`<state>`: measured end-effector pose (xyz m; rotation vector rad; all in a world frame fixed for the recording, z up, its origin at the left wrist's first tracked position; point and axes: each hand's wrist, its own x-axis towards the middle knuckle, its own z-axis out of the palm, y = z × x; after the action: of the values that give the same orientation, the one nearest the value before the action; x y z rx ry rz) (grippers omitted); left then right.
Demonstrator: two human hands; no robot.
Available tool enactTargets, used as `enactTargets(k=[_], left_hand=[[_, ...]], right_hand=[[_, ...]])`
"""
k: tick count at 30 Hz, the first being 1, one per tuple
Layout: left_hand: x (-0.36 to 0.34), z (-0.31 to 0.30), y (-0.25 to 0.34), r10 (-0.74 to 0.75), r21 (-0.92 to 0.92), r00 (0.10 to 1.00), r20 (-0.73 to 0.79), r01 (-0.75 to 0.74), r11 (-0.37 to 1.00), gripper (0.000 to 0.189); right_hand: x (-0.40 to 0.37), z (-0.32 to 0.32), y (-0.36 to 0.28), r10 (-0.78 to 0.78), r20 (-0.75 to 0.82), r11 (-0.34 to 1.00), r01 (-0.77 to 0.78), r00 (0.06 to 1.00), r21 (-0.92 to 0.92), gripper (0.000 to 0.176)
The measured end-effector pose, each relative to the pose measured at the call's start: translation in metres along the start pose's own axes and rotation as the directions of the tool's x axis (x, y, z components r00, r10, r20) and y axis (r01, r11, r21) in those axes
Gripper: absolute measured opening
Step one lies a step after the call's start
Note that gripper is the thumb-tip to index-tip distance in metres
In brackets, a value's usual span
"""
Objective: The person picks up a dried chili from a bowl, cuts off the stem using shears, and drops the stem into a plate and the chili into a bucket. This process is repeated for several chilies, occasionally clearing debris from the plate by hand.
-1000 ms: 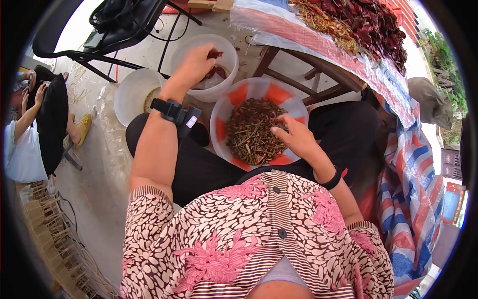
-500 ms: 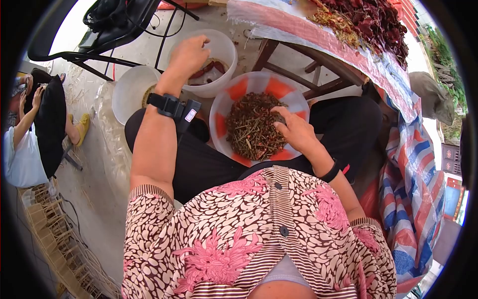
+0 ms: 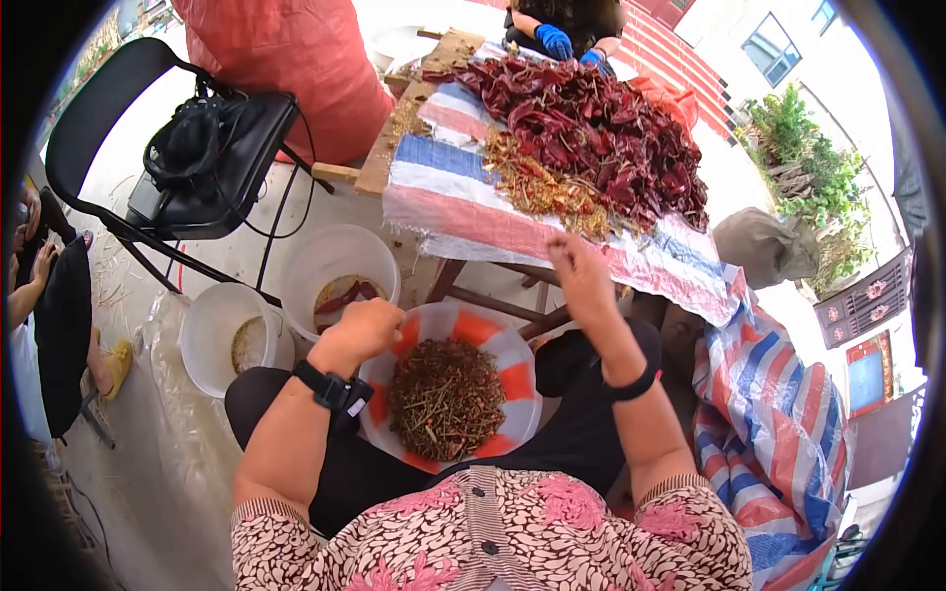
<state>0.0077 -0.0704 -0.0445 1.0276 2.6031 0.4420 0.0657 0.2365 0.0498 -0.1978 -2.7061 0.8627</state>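
My left hand (image 3: 363,330) hovers by the left rim of an orange-and-white bowl (image 3: 525,379), its fingers curled together; whatever they may hold is hidden. The bowl sits in my lap, filled with a heap of dry brown stems and bits (image 3: 448,399). Raised past the bowl, my right hand (image 3: 583,279) is at the near edge of the striped sheet (image 3: 473,212), fingers drawn together, and I cannot make out anything in them. On that sheet lie a large pile of dark red dried chilies (image 3: 601,138) and yellowish scraps (image 3: 547,192).
A translucent tub (image 3: 340,246) with several red chilies (image 3: 347,297) stands beyond my left hand, beside another tub (image 3: 202,340). A black chair (image 3: 232,163) and a red sack (image 3: 286,69) are behind. Across the table, a person wears blue gloves (image 3: 554,41).
My left hand has come back from above the chili tub to the bowl's rim. My right hand has left the stems and risen toward the table. The view has tilted up.
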Motion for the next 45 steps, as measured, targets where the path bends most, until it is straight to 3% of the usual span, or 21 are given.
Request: enactTargets(k=[2,5,6,9,11,19,21,23,24,25,27,29,31,32,35,37,39,40,43,45], left_hand=[[0.007,-0.003,0.005,0.017,-0.056,1.0,0.018,-0.016,0.998,0.02],[0.014,0.013,-0.001,0.101,-0.114,0.987,-0.121,-0.115,0.987,0.03],[0.015,0.01,0.002,0.065,-0.097,0.997,-0.042,-0.069,0.993,0.039],[0.016,-0.006,0.013,-0.001,-0.03,0.988,0.155,0.006,1.0,0.037],[0.016,-0.004,0.01,0.044,-0.074,0.99,0.131,-0.034,0.997,0.029],[0.017,-0.007,0.009,0.041,-0.076,0.993,0.108,-0.033,0.997,0.027],[0.025,-0.001,0.006,0.032,-0.054,0.994,0.1,-0.027,0.998,0.031],[0.026,-0.004,0.012,0.043,-0.102,0.996,0.073,-0.036,0.994,0.034],[0.024,-0.007,0.017,0.061,-0.14,0.998,0.023,-0.057,0.989,0.034],[0.023,-0.01,0.021,0.077,-0.174,0.997,-0.03,-0.081,0.981,0.034],[0.026,-0.011,0.03,0.113,-0.352,0.988,-0.104,-0.143,0.925,0.031],[0.031,-0.009,0.037,0.125,-0.495,0.98,-0.154,-0.186,0.848,0.028],[0.037,-0.005,0.042,0.116,-0.61,0.978,-0.174,-0.2,0.767,0.027],[0.038,-0.005,0.046,0.103,-0.685,0.984,-0.143,-0.173,0.708,0.027],[0.043,-0.008,0.052,0.072,-0.846,0.995,-0.062,-0.091,0.526,0.028],[0.046,-0.007,0.051,0.069,-0.903,0.998,-0.01,-0.039,0.427,0.03],[0.046,-0.008,0.051,0.044,-0.918,0.999,0.014,-0.004,0.398,0.029],[0.048,-0.008,0.05,0.036,-0.929,0.999,0.015,0.001,0.369,0.029],[0.049,-0.006,0.049,0.023,-0.942,0.999,0.037,0.027,0.335,0.028],[0.049,-0.004,0.051,0.003,-0.942,0.998,0.056,0.052,0.331,0.029]], right_hand=[[0.048,-0.01,0.017,-0.051,-0.123,0.998,0.046,0.991,-0.045,0.027],[0.117,-0.016,0.04,0.004,-0.283,0.977,-0.064,0.959,-0.203,0.028],[0.137,-0.016,0.046,0.052,-0.313,0.965,-0.128,0.948,-0.227,0.029],[0.178,-0.012,0.062,0.207,-0.315,0.93,-0.286,0.926,-0.23,0.031],[0.198,-0.005,0.075,0.254,-0.318,0.916,-0.333,0.913,-0.224,0.032],[0.183,-0.007,0.078,0.308,-0.533,0.901,-0.422,0.788,-0.104,0.033],[0.168,-0.023,0.076,0.36,-0.498,0.885,-0.458,0.789,-0.086,0.033],[0.166,-0.029,0.121,0.249,-0.52,0.962,-0.273,0.817,0.031,0.03],[0.157,-0.028,0.128,0.36,-0.468,0.909,-0.192,0.807,0.368,0.022],[0.143,-0.03,0.125,0.448,-0.383,0.742,-0.096,0.808,0.664,0.015],[0.107,-0.03,0.097,0.51,-0.153,0.442,-0.105,0.846,0.891,0.009],[0.093,-0.029,0.1,0.488,0.102,0.119,-0.182,0.867,0.976,0.011],[0.077,-0.021,0.081,0.467,0.168,-0.017,-0.182,0.868,0.983,0.01],[0.065,-0.017,0.066,0.432,0.176,-0.019,-0.186,0.884,0.982,0.008],[0.054,0.0,0.053,0.311,0.34,-0.197,-0.29,0.888,0.937,0.006],[0.067,0.015,0.071,0.433,0.405,-0.194,-0.356,0.805,0.914,0.006],[0.071,0.017,0.067,0.385,0.398,-0.249,-0.321,0.833,0.914,0.006],[0.068,0.015,0.061,0.292,0.347,-0.206,-0.295,0.891,0.933,0.007],[0.065,0.018,0.035,0.471,0.169,0.009,-0.197,0.866,0.98,0.007],[0.061,0.023,0.054,0.366,0.162,0.016,-0.18,0.917,0.984,0.009]])
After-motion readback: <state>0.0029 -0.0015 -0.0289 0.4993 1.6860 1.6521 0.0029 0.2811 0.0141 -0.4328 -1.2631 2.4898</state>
